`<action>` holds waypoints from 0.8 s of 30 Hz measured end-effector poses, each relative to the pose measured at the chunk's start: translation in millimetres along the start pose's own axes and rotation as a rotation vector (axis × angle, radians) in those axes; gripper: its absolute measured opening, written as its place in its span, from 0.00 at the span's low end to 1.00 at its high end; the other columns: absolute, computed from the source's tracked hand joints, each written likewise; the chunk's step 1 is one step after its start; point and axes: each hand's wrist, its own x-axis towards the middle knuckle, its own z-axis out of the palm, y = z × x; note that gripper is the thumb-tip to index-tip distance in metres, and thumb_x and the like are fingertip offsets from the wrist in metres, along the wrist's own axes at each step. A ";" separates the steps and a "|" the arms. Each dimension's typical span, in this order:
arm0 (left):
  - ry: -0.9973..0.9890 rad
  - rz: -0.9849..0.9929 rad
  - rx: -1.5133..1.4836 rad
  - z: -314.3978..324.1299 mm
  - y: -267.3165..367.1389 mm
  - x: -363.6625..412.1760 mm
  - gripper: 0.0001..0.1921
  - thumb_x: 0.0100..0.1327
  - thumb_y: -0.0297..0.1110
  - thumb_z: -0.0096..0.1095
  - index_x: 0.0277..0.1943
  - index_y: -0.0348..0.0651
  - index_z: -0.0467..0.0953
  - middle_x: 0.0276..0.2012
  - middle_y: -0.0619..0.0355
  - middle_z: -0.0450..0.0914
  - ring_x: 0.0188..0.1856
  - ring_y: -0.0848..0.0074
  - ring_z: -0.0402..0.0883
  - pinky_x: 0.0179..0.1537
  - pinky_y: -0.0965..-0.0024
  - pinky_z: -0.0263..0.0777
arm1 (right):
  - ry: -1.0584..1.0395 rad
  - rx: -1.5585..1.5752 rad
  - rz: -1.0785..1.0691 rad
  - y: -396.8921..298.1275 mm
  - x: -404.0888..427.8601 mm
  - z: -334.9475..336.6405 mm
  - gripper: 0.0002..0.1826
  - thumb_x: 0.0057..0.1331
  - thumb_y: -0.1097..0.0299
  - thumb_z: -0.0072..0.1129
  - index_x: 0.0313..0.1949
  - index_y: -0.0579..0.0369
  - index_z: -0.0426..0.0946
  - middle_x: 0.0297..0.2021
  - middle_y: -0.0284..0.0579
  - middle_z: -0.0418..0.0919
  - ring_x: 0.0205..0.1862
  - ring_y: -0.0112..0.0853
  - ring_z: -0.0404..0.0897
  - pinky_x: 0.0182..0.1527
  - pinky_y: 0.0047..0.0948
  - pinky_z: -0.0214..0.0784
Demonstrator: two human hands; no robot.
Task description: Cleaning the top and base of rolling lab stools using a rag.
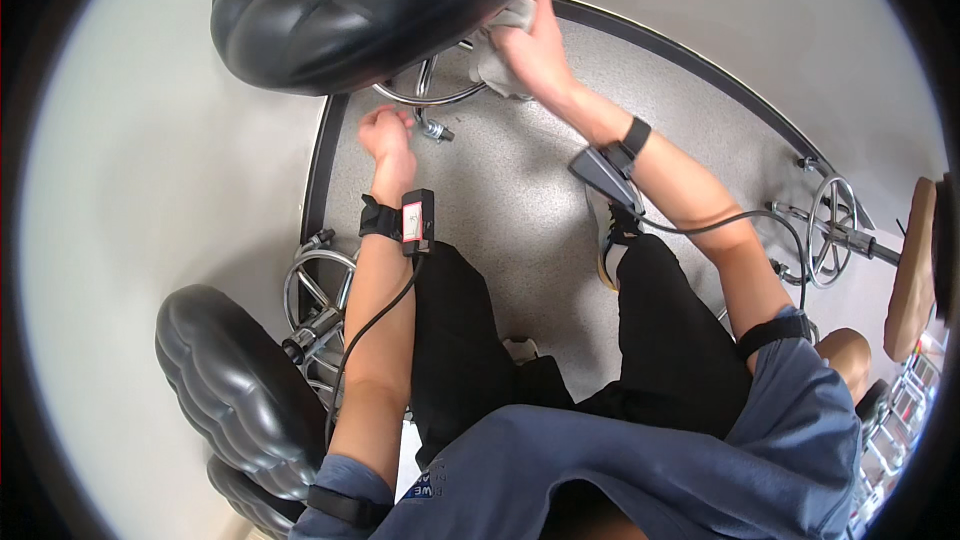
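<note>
A black padded stool seat (337, 15) with a tufted, glossy cover fills the top of the view, tilted on its side. My right hand (534, 45) grips a crumpled light grey cloth (499, 71) at the seat's right edge. Part of the cloth is hidden behind my fingers. Below the seat shows the stool's chrome foot ring (435, 100), with a caster (436, 132) under it. My left hand (386, 133) is just left of that caster, its fingers curled and nothing seen in them.
Another black padded stool (232, 382) stands by my left arm, its chrome base (319, 292) near the wall. To the right are a tan-seated stool (911, 270) and its chrome ring (831, 231). Dark skirting (660, 45) edges the grey speckled floor (525, 217). Cables run along both my arms.
</note>
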 end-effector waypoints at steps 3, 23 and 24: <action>-0.185 -0.160 0.045 -2.0 3.6 -0.1 0.10 0.63 0.29 0.49 0.44 0.38 0.75 0.27 0.56 0.79 0.24 0.78 0.77 0.22 0.77 0.63 | -0.281 -0.411 -0.145 1.5 26.2 15.0 0.27 0.49 0.71 0.58 0.50 0.69 0.70 0.48 0.63 0.76 0.54 0.43 0.76 0.57 0.33 0.67; -0.697 -0.467 0.021 -1.1 27.1 -27.9 0.19 0.74 0.41 0.39 0.56 0.39 0.72 0.55 0.53 0.79 0.55 0.72 0.78 0.53 0.69 0.69 | -0.611 -1.195 -0.126 80.9 56.5 53.6 0.27 0.52 0.53 0.55 0.43 0.65 0.81 0.42 0.60 0.82 0.47 0.46 0.82 0.52 0.37 0.74; -0.710 -0.471 0.026 5.4 26.1 -30.0 0.18 0.75 0.41 0.38 0.55 0.39 0.71 0.55 0.53 0.79 0.55 0.72 0.78 0.54 0.69 0.69 | -0.602 -1.197 -0.126 86.7 61.2 47.5 0.28 0.52 0.53 0.54 0.44 0.65 0.81 0.42 0.60 0.82 0.47 0.47 0.82 0.52 0.37 0.74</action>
